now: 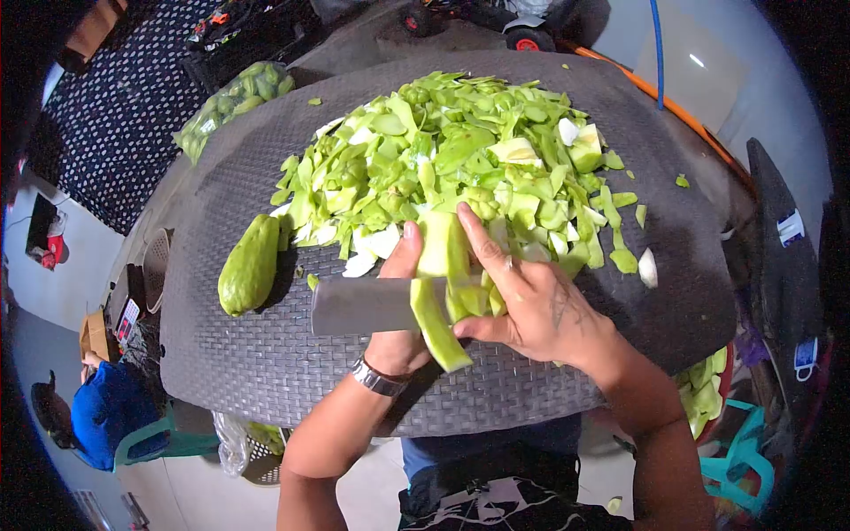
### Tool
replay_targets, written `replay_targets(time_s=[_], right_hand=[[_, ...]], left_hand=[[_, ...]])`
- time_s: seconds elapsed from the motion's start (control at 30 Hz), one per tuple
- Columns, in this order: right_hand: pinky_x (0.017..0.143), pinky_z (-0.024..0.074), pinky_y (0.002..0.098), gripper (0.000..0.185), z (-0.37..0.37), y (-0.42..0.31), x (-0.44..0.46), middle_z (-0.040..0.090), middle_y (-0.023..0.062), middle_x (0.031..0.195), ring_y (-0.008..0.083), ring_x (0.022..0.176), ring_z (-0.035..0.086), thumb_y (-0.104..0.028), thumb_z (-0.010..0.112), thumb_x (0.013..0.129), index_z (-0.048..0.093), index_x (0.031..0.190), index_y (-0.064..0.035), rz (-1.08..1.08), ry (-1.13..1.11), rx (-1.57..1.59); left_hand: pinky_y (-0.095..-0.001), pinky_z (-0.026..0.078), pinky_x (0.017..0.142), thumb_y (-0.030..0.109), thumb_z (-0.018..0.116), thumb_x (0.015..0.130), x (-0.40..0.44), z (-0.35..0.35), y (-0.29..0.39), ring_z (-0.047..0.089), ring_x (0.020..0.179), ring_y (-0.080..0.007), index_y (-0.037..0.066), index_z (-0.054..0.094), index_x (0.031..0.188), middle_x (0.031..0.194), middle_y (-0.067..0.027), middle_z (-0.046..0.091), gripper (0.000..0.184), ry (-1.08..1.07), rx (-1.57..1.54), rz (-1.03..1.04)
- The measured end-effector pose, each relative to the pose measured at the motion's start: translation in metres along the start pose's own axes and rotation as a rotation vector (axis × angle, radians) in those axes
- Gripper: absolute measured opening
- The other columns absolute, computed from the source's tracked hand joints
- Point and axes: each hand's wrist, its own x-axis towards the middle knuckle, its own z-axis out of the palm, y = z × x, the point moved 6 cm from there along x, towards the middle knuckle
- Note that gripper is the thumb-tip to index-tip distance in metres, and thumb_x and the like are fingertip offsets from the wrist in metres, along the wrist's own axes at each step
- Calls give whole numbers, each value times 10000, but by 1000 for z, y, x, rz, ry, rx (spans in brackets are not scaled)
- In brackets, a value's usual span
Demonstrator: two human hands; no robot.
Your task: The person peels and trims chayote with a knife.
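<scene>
A partly peeled chayote, pale green, sits between my two hands above the table. My left hand holds it from the left, thumb on its side, the palm partly hidden behind a knife. That knife has a broad metal blade pointing left across the chayote; its handle is hidden at my right hand, whose fingers close round it with the index finger stretched along the chayote. A thick strip of peel hangs over the blade. A whole unpeeled chayote lies to the left.
A large heap of green peelings and pale pieces covers the middle and far part of the woven grey table. A bag of chayotes lies beyond the far left edge. A person in blue sits at lower left.
</scene>
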Motion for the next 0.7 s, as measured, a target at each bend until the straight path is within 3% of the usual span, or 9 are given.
replay_targets(time_s=[0.1, 0.17, 0.23, 0.33, 0.47, 0.53, 0.57, 0.67, 0.7], right_hand=[[1070, 460, 511, 1043, -1, 7, 2, 640, 346, 1237, 504, 1232, 600, -643, 647, 925, 237, 1622, 15, 97, -52, 75], [1132, 402, 512, 1039, 0, 15, -2, 607, 357, 1306, 499, 1319, 550, -695, 611, 915, 271, 1627, -20, 385, -245, 344], [1094, 436, 505, 992, -2, 23, -2, 638, 336, 1246, 480, 1267, 593, -667, 619, 931, 284, 1630, -49, 194, -36, 211], [916, 542, 465, 843, -10, 30, 0, 705, 254, 1071, 424, 1028, 704, -578, 645, 968, 371, 1598, -89, 118, 73, 74], [796, 554, 456, 581, -18, 65, -10, 720, 195, 973, 345, 918, 726, -458, 618, 1026, 535, 1435, -54, 368, -77, 45], [715, 555, 460, 594, -31, 91, -18, 695, 208, 797, 350, 785, 723, -499, 661, 993, 605, 1303, 4, 684, -43, 154], [549, 521, 405, 708, -27, 102, -24, 668, 161, 755, 245, 570, 640, -623, 534, 1026, 552, 1352, 5, 797, -115, 394], [403, 433, 337, 790, -25, 88, -24, 638, 114, 740, 149, 411, 501, -710, 388, 1036, 470, 1416, -22, 955, -100, 1151], [343, 348, 264, 823, -22, 79, -19, 630, 101, 746, 87, 352, 392, -746, 287, 1033, 402, 1456, -49, 933, -97, 1313]], left_hand=[[-431, 590, 965, 622, 466, 1039, -2, 1, 5, 704, 1098, -310, 16, 541, 1413, 1297, -175, 665, 715, 22, 100, 35], [-417, 600, 934, 620, 477, 1034, -9, 3, 6, 710, 1077, -291, 24, 542, 1412, 1283, -165, 672, 709, 34, 127, 25], [-404, 625, 829, 607, 462, 1041, -15, 1, 2, 722, 1019, -261, 43, 542, 1410, 1227, -153, 691, 678, 17, 61, 5], [-398, 646, 730, 513, 464, 1079, -14, 4, 6, 751, 962, -278, 30, 556, 1346, 1183, -159, 706, 560, 192, -84, 44], [-403, 626, 634, 571, 402, 1070, -9, 9, 9, 732, 833, -290, 39, 571, 1333, 1078, -153, 706, 617, -297, -238, -135], [-414, 615, 616, 548, 477, 1051, -9, 13, 13, 714, 842, -299, 42, 576, 1319, 1075, -167, 688, 581, -216, -245, -113], [-423, 617, 626, 539, 504, 1043, -10, 12, 15, 713, 872, -303, 39, 577, 1315, 1088, -172, 685, 574, -187, -251, -73], [-494, 613, 765, 437, 607, 988, -11, 7, 18, 695, 1000, -317, 14, 577, 1302, 1127, -191, 674, 528, -67, -282, -6], [-510, 606, 802, 415, 609, 980, -10, 6, 18, 692, 1011, -318, 13, 577, 1302, 1125, -190, 675, 516, -34, -296, -3]])
